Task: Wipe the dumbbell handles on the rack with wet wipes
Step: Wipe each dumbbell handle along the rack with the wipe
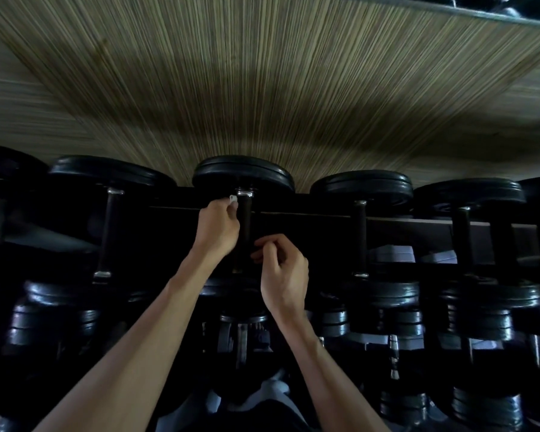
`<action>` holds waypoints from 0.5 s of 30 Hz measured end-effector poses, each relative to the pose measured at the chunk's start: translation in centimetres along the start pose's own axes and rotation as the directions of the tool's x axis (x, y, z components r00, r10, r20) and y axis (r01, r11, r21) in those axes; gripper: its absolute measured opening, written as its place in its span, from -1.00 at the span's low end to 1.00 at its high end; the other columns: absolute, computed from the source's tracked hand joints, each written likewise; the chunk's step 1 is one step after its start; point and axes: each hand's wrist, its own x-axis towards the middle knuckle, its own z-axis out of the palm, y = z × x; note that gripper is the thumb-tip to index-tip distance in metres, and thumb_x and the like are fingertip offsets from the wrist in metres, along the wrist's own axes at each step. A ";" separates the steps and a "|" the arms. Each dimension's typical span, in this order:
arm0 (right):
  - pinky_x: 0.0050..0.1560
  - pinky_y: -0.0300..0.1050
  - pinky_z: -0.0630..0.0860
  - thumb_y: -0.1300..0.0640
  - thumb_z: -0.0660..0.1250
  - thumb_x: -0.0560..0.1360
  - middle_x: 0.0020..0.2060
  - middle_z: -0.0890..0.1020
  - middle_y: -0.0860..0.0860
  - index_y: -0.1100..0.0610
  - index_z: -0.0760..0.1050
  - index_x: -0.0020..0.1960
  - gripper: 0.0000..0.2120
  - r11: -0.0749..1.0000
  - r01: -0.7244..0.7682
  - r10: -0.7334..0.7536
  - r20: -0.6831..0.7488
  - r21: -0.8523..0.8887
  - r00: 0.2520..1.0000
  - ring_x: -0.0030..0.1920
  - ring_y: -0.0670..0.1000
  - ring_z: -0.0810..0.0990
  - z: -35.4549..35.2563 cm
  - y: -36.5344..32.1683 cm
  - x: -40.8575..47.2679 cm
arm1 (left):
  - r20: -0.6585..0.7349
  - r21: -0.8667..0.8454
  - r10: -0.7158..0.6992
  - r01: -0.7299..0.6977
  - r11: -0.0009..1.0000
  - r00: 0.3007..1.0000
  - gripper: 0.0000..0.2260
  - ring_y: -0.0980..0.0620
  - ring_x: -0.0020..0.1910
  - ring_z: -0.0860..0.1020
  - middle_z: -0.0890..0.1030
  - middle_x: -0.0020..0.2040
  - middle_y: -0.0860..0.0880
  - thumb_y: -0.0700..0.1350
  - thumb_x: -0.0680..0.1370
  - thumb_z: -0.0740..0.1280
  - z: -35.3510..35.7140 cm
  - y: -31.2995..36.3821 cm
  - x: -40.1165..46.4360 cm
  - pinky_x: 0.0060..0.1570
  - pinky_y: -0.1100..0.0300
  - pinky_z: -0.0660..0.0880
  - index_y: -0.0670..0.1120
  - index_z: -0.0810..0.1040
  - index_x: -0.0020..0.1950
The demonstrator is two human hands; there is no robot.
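A row of black dumbbells lies on the top tier of the dark rack (418, 222). My left hand (217, 227) is raised beside the far end of the middle dumbbell's dark handle (246, 219) and pinches a small white wet wipe (233, 199) against it, just under the chrome collar. My right hand (282, 271) sits lower, its fingers curled at the near part of the same handle; whether it actually grips the handle is hard to tell in the dark.
Neighbouring dumbbell handles stand left (108, 232) and right (359, 238) of the middle one. More dumbbells fill the lower tier (396, 322). A streaked wood-grain wall (262, 88) rises right behind the rack.
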 end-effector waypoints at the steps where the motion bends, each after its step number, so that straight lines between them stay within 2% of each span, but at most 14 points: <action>1: -0.53 -0.22 0.33 0.18 0.20 0.61 -0.32 0.68 -0.03 0.03 0.61 -0.07 -0.77 1.000 0.002 -0.002 -0.005 -0.001 1.000 -0.55 -0.12 0.43 0.0 0.0 0.0 | -0.002 0.013 0.008 -0.008 1.000 1.000 -0.73 -0.18 0.15 0.59 0.61 0.14 -0.23 -0.18 0.70 0.11 0.0 0.0 -0.5 0.04 0.11 0.51 -0.27 0.54 0.21; 3: -0.53 -0.23 0.33 0.18 0.20 0.60 -0.32 0.68 -0.04 0.04 0.61 -0.08 -0.77 1.000 0.002 -0.002 -0.015 -0.003 1.000 -0.56 -0.13 0.43 0.0 0.0 0.0 | -0.006 0.026 0.016 -0.016 1.000 1.000 -0.73 -0.18 0.14 0.59 0.61 0.13 -0.23 -0.18 0.70 0.11 -0.1 0.0 -0.7 -0.08 0.18 0.50 -0.27 0.54 0.20; 4: -0.54 -0.24 0.32 0.19 0.20 0.60 -0.32 0.68 -0.04 0.04 0.62 -0.07 -0.77 1.000 0.000 0.000 -0.016 -0.001 1.000 -0.56 -0.13 0.42 0.0 0.0 0.1 | -0.002 0.024 0.012 -0.012 1.000 1.000 -0.73 -0.16 0.15 0.59 0.61 0.12 -0.20 -0.17 0.70 0.11 0.0 0.1 -0.3 -0.13 0.28 0.47 -0.26 0.54 0.21; 6: -0.54 -0.25 0.32 0.20 0.20 0.60 -0.32 0.68 -0.05 0.06 0.62 -0.07 -0.78 1.000 -0.001 0.001 -0.012 0.004 1.000 -0.56 -0.14 0.42 0.0 0.0 0.0 | 0.003 -0.009 -0.011 0.011 1.000 1.000 -0.73 -0.11 0.20 0.56 0.60 0.18 -0.17 -0.17 0.70 0.12 0.0 0.4 0.5 -0.05 0.37 0.40 -0.22 0.54 0.28; 8: -0.54 -0.25 0.31 0.20 0.20 0.60 -0.32 0.68 -0.05 0.06 0.62 -0.07 -0.78 1.000 0.004 -0.004 -0.008 0.004 1.000 -0.56 -0.13 0.42 0.0 0.1 0.0 | 0.010 -0.024 -0.023 0.023 0.999 1.000 -0.72 -0.10 0.21 0.56 0.59 0.21 -0.19 -0.18 0.70 0.12 0.0 0.3 0.4 0.01 0.32 0.42 -0.22 0.52 0.32; 9: -0.54 -0.26 0.30 0.20 0.20 0.60 -0.33 0.68 -0.04 0.05 0.61 -0.07 -0.78 1.000 0.008 -0.008 -0.009 0.007 1.000 -0.56 -0.13 0.42 0.0 0.1 0.0 | 0.006 -0.013 -0.012 0.012 1.000 1.000 -0.72 -0.09 0.13 0.60 0.61 0.15 -0.19 -0.18 0.70 0.12 -0.1 0.2 -0.2 -0.04 0.32 0.47 -0.25 0.53 0.29; 11: -0.54 -0.27 0.28 0.20 0.20 0.60 -0.33 0.68 -0.03 0.05 0.61 -0.08 -0.77 1.000 0.014 -0.014 -0.019 0.011 1.000 -0.57 -0.13 0.41 0.1 0.3 0.1 | 0.008 0.033 0.024 -0.024 0.999 1.000 -0.72 -0.01 -0.09 0.63 0.63 -0.04 -0.13 -0.17 0.70 0.12 -0.4 -0.5 -1.6 -0.27 0.36 0.50 -0.31 0.54 0.19; 13: -0.54 -0.28 0.26 0.20 0.20 0.60 -0.33 0.68 -0.03 0.05 0.61 -0.08 -0.77 1.000 0.018 -0.018 -0.028 0.012 0.999 -0.58 -0.13 0.41 0.1 0.3 0.1 | 0.033 0.050 0.032 -0.034 0.998 0.999 -0.71 -0.01 -0.06 0.62 0.63 0.00 -0.15 -0.14 0.70 0.13 -0.6 -0.8 -1.9 -0.23 0.32 0.52 -0.30 0.56 0.13; 15: -0.54 -0.29 0.27 0.21 0.20 0.60 -0.34 0.68 -0.02 0.06 0.61 -0.08 -0.78 1.000 0.019 -0.018 -0.026 0.020 0.999 -0.57 -0.13 0.41 0.1 0.4 0.1 | 0.046 0.030 0.011 -0.012 0.999 0.999 -0.72 -0.04 -0.05 0.62 0.63 0.02 -0.20 -0.10 0.70 0.13 -0.5 -0.4 -0.7 -0.24 0.38 0.48 -0.22 0.58 0.08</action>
